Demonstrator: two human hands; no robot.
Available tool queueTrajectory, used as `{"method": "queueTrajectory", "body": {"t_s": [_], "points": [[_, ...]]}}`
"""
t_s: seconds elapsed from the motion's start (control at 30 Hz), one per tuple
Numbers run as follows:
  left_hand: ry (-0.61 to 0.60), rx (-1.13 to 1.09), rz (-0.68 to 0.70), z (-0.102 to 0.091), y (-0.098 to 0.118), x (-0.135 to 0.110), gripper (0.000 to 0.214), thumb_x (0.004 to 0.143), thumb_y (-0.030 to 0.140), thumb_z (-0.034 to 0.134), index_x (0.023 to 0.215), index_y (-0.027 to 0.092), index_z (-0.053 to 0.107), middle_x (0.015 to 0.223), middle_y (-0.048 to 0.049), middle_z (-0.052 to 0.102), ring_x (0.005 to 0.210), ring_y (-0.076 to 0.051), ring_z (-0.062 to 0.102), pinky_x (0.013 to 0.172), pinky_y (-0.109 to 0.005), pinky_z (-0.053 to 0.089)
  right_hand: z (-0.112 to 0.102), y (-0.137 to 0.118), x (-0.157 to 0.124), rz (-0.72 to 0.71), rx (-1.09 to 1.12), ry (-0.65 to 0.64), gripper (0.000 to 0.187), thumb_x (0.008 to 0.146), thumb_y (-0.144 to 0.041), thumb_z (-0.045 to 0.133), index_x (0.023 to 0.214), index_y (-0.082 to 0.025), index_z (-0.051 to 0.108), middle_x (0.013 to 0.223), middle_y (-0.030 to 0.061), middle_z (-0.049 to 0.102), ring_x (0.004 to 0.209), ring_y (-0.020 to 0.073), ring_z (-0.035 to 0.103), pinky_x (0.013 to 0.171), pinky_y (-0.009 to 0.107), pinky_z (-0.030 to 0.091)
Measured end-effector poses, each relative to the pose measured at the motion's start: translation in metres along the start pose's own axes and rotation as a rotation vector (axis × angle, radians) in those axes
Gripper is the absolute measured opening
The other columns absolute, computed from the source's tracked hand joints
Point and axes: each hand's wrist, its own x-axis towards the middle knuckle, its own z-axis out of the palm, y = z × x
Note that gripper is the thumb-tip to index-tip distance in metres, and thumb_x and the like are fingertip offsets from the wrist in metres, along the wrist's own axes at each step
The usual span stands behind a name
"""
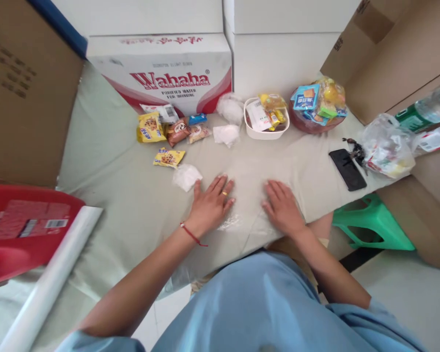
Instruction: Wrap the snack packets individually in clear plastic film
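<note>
My left hand point(209, 203) lies flat, fingers spread, with a ring on one finger. Palm down to its right, my right hand point(284, 205) also has its fingers apart. Between them a clear plastic bag or film point(245, 210) is spread on the cloth-covered table point(124, 205); its outline is faint. A crumpled white bag point(187, 177) sits beside my left fingertips. Beyond it are a yellow snack packet point(168, 157), another yellow packet point(151, 128), a brown packet point(178, 132), a blue packet point(198, 119) and more crumpled white plastic point(226, 134).
At the back stand a Wahaha carton point(165, 73), a white tub point(267, 133) and a reddish bowl point(310, 122) of snacks. A phone point(348, 169), keys point(356, 150) and a plastic bag point(388, 146) lie right. A white roll point(55, 278) and red stool point(25, 230) are left.
</note>
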Motion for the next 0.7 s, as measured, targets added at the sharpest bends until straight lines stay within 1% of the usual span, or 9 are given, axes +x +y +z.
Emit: {"method": "queueTrajectory", "body": {"t_s": [0.1, 0.17, 0.23, 0.3, 0.4, 0.47, 0.53, 0.6, 0.7], "points": [[0.056, -0.042, -0.033, 0.005, -0.012, -0.015, 0.061, 0.098, 0.042, 0.059, 0.157, 0.031, 0.050, 0.168, -0.0173, 0.044, 0.156, -0.040, 0.040, 0.127, -0.074, -0.007, -0.011, 0.042, -0.008, 0.072, -0.017, 0.093, 0.059, 0.108, -0.043, 0.044, 0.159, -0.015, 0.048, 0.166, 0.0201, 0.045, 0.157, 0.0350, 0.036, 0.126, 0.063, 0.030], [0.079, -0.057, -0.036, 0.007, -0.015, -0.020, 0.067, 0.098, 0.048, 0.061, 0.161, 0.030, 0.046, 0.168, -0.0183, 0.043, 0.157, -0.040, 0.039, 0.128, -0.072, -0.008, -0.021, 0.065, -0.004, 0.079, -0.036, 0.111, 0.058, 0.106, -0.044, 0.046, 0.154, -0.013, 0.054, 0.161, 0.0223, 0.049, 0.153, 0.0364, 0.042, 0.124, 0.062, 0.035], [0.077, -0.032, -0.030, 0.008, -0.015, -0.022, 0.072, 0.098, 0.054, 0.060, 0.163, 0.028, 0.042, 0.169, -0.0186, 0.041, 0.157, -0.039, 0.038, 0.129, -0.071, -0.009, -0.033, 0.076, 0.010, 0.077, -0.065, 0.129, 0.053, 0.105, -0.045, 0.048, 0.142, -0.012, 0.064, 0.150, 0.0238, 0.060, 0.142, 0.0376, 0.053, 0.118, 0.061, 0.042], [0.053, 0.045, -0.030, 0.008, -0.015, -0.021, 0.074, 0.101, 0.058, 0.054, 0.165, 0.026, 0.037, 0.171, -0.0168, 0.038, 0.159, -0.036, 0.036, 0.130, -0.069, -0.008, -0.045, 0.072, 0.033, 0.076, -0.080, 0.186, 0.046, 0.104, -0.045, 0.049, 0.129, -0.015, 0.072, 0.133, 0.0215, 0.070, 0.128, 0.0369, 0.063, 0.110, 0.060, 0.049], [-0.007, 0.185, -0.036, 0.007, -0.015, -0.021, 0.073, 0.105, 0.061, 0.039, 0.167, 0.023, 0.033, 0.174, -0.0132, 0.033, 0.162, -0.031, 0.031, 0.132, -0.067, -0.003, -0.057, 0.038, 0.079, -0.005, -0.004, 0.222, 0.035, 0.103, -0.042, 0.052, 0.115, -0.020, 0.077, 0.114, 0.0144, 0.076, 0.109, 0.0314, 0.070, 0.099, 0.051, 0.056], [-0.037, 0.229, -0.033, 0.005, -0.016, -0.021, 0.074, 0.106, 0.064, 0.034, 0.166, 0.021, 0.033, 0.175, -0.0121, 0.032, 0.162, -0.030, 0.030, 0.133, -0.067, 0.000, -0.054, 0.003, 0.117, -0.135, 0.064, 0.129, 0.029, 0.103, -0.038, 0.053, 0.110, -0.022, 0.077, 0.107, 0.0114, 0.077, 0.100, 0.0278, 0.071, 0.093, 0.044, 0.057], [-0.049, 0.222, -0.025, 0.003, -0.016, -0.022, 0.075, 0.106, 0.064, 0.034, 0.166, 0.019, 0.034, 0.174, -0.0118, 0.033, 0.162, -0.029, 0.030, 0.133, -0.068, 0.003, -0.042, -0.035, 0.155, -0.270, 0.062, -0.003, 0.026, 0.103, -0.032, 0.054, 0.109, -0.023, 0.077, 0.105, 0.0103, 0.077, 0.099, 0.0272, 0.070, 0.091, 0.042, 0.056], [-0.042, 0.192, -0.018, 0.002, -0.017, -0.022, 0.075, 0.106, 0.063, 0.034, 0.165, 0.018, 0.035, 0.174, -0.0118, 0.034, 0.162, -0.029, 0.031, 0.133, -0.067, 0.003, -0.024, -0.070, 0.193, -0.353, -0.008, -0.121, 0.027, 0.103, -0.025, 0.052, 0.110, -0.022, 0.078, 0.108, 0.0108, 0.077, 0.104, 0.0287, 0.067, 0.090, 0.041, 0.054], [-0.020, 0.154, -0.016, 0.003, -0.019, -0.021, 0.073, 0.106, 0.062, 0.036, 0.165, 0.018, 0.036, 0.173, -0.0117, 0.036, 0.161, -0.028, 0.032, 0.134, -0.067, 0.002, 0.002, -0.112, 0.243, -0.327, -0.161, -0.167, 0.031, 0.104, -0.021, 0.047, 0.112, -0.020, 0.077, 0.114, 0.0138, 0.075, 0.109, 0.0317, 0.061, 0.083, 0.041, 0.051]]}}
